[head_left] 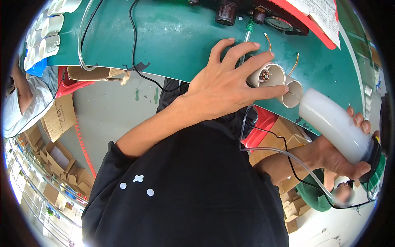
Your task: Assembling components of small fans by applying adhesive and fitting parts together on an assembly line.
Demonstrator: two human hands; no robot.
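Observation:
My left hand (230, 84) reaches palm down over the green bench with its fingers spread. Its thumb and index finger go round a cream plastic cylinder (277, 73), and the thumb tip meets the rim of a second cream cylinder (293, 99) beside it. A small motor with copper windings (264, 75) sits inside the first one. Wrapped in my right hand (335, 158) is a translucent dispensing cartridge (329, 117) filled with white material, tilted, its narrow end at the second cylinder. A black cap (372, 158) closes its rear. Its nozzle tip is hard to make out.
A clear air hose (288, 154) and black cable trail below my right arm. Far back on the bench stands a dark regulator unit with a gauge (279, 24). Thin connector wires (294, 64) stick up near the cylinders. More cream cylinders (49, 45) stand far left. Two people work nearby.

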